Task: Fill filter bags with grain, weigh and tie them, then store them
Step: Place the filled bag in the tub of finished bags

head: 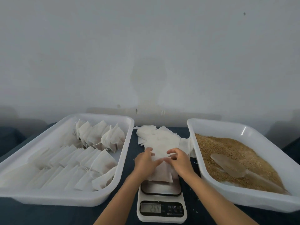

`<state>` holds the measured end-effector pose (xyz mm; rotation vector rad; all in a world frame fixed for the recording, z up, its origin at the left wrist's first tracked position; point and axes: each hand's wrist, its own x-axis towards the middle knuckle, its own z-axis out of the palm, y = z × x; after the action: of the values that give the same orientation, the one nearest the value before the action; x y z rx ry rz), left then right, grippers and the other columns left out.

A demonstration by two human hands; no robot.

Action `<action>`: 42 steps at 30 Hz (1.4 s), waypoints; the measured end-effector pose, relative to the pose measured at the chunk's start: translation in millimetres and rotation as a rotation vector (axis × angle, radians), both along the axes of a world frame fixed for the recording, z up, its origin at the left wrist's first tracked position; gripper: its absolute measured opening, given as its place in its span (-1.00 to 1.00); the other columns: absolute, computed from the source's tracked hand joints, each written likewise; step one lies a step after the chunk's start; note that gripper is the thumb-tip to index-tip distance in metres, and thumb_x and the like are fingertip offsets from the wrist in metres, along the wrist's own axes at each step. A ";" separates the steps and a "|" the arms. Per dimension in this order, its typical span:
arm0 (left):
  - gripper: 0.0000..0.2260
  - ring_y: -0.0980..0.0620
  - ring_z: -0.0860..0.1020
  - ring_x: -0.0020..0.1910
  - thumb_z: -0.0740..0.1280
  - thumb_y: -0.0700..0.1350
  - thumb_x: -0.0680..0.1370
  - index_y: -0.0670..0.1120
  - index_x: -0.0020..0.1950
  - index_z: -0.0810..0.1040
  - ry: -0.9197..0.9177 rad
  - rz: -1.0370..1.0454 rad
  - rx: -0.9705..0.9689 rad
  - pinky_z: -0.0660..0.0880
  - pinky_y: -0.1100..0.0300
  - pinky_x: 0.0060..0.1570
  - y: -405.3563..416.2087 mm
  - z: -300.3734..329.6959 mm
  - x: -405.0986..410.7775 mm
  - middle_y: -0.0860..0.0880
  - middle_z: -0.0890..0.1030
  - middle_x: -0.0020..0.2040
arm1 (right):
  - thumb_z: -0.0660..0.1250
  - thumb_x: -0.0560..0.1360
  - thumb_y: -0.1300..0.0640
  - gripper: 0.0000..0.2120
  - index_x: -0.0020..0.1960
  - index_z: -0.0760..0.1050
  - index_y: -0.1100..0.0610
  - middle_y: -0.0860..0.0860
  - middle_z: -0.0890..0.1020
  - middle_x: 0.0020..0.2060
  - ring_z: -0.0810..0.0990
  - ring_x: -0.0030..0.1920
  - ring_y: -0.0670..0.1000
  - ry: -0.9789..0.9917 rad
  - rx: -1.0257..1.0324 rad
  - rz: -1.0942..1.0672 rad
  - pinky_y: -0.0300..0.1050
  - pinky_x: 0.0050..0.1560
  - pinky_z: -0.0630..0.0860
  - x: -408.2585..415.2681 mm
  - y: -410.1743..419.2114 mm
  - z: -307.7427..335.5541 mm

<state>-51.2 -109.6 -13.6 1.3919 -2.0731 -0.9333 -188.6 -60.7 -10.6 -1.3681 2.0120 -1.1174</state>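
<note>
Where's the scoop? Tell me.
The scoop lies on the grain in the right-hand tray, right of the scale.

Both hands meet over a filter bag (pixel 159 173) lying on the scale (pixel 161 201); the left hand (pixel 145 162) and right hand (pixel 180 160) pinch its top. Filled bags (pixel 90 153) fill the tray (pixel 103 195) at nine o'clock; grain (pixel 233 153) with a scoop (pixel 230 166) sits at three o'clock.

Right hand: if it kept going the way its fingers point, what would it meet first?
The right hand points left across the scale, toward the left hand. It would likely meet that hand's fingers first, over the filter bag; depth is unclear.
</note>
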 end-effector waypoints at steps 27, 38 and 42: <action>-0.88 -0.20 0.55 -0.08 0.19 -0.13 0.58 -0.15 -0.06 0.46 0.034 0.352 -0.327 0.44 0.08 -0.15 -18.7 112.9 119.2 -0.15 0.57 -0.15 | 0.31 0.51 0.26 -0.72 0.17 0.35 0.10 -0.03 0.52 -0.10 0.53 -0.13 -0.06 0.122 -0.253 0.336 -0.13 -0.03 0.48 114.2 -46.3 111.0; -0.75 -0.03 0.53 -0.25 0.17 -0.23 0.60 -0.33 0.22 0.41 -0.269 0.217 0.089 0.54 0.21 -0.27 -39.2 64.0 135.1 -0.07 0.45 -0.23 | 0.13 0.56 0.27 -0.76 0.07 0.55 0.16 0.11 0.58 0.06 0.46 0.07 0.15 0.824 0.093 0.626 -0.06 0.14 0.35 155.7 -55.0 73.2; -0.79 -0.04 0.52 -0.11 0.31 -0.16 0.52 -0.12 -0.27 0.34 -0.454 0.131 0.183 0.47 0.20 -0.10 -37.4 66.2 133.0 0.01 0.39 -0.35 | 0.16 0.55 0.19 -0.78 0.02 0.58 0.17 0.08 0.59 -0.01 0.48 0.05 0.10 1.111 0.178 0.687 0.00 0.24 0.22 160.0 -60.7 69.9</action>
<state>81.8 -147.0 52.6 1.9616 -2.2164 -0.8260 -28.6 -121.4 59.3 -2.6083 1.8256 0.2221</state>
